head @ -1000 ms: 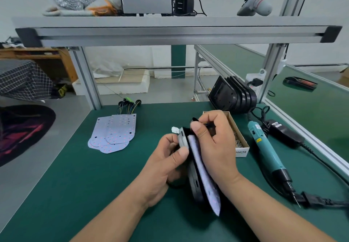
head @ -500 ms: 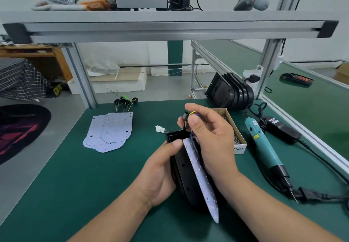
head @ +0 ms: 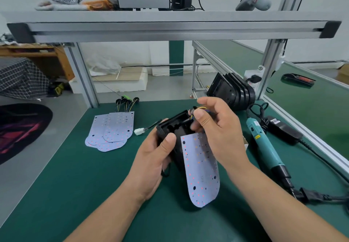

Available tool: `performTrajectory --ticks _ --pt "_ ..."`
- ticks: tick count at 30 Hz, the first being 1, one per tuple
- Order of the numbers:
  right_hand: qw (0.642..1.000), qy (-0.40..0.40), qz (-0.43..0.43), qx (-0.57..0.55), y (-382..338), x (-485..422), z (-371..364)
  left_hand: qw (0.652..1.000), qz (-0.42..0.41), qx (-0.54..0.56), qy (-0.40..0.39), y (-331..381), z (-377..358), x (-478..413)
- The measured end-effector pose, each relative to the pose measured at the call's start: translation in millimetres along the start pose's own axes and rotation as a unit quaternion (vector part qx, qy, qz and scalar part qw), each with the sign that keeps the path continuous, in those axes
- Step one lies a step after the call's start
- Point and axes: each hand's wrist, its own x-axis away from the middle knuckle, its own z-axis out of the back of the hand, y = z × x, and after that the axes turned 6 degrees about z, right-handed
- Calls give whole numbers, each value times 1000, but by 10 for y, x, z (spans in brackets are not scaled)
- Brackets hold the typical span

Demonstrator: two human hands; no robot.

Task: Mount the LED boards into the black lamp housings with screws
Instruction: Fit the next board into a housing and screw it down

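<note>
Gripping a black lamp housing (head: 171, 126) above the middle of the green counter (head: 75, 175), a person's left hand (head: 153, 162) curls round its left side, thumb pressed on the rim. The right hand (head: 219, 134) pinches a wire bundle (head: 198, 109) of yellow and dark leads between thumb and forefinger at the housing's far end. A pale LED board (head: 200, 168) leans against the housing's open face, rounded end pointing at the near edge, top edge tucked beneath the right palm. A white connector (head: 138, 131) juts from the housing's left side on a black lead. More LED boards (head: 111, 130) lie fanned out toward the far left corner. A stack of black housings (head: 232, 92) stands at the far edge. A teal electric screwdriver (head: 264, 147) lies along the right edge, its cord trailing off to the right.
</note>
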Motion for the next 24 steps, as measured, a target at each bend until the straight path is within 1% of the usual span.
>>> performTrajectory --ticks 3,5,10,14,17,19,21,24 --pt "995 -2 22 98 8 -37 62 995 -30 -74 55 63 35 -9" --pt "990 -25 43 130 1 -69 86 987 -52 -130 82 80 68 -18" --pt "977 -107 43 180 -54 -136 34 980 -71 -155 98 64 113 -39" --pt "959 -185 17 212 -61 -152 -73 981 -65 -157 96 63 146 -48" --pt "959 -174 17 223 -67 -134 -114 986 -36 -145 78 80 165 -39" --pt "959 -173 26 222 -71 -123 -145 985 -30 -158 63 97 178 -27" --pt "955 -187 38 229 -72 -114 -175 984 -26 -170 45 116 190 -18" --pt "948 -212 52 233 -108 -108 -192 981 -36 -186 38 139 181 -1"
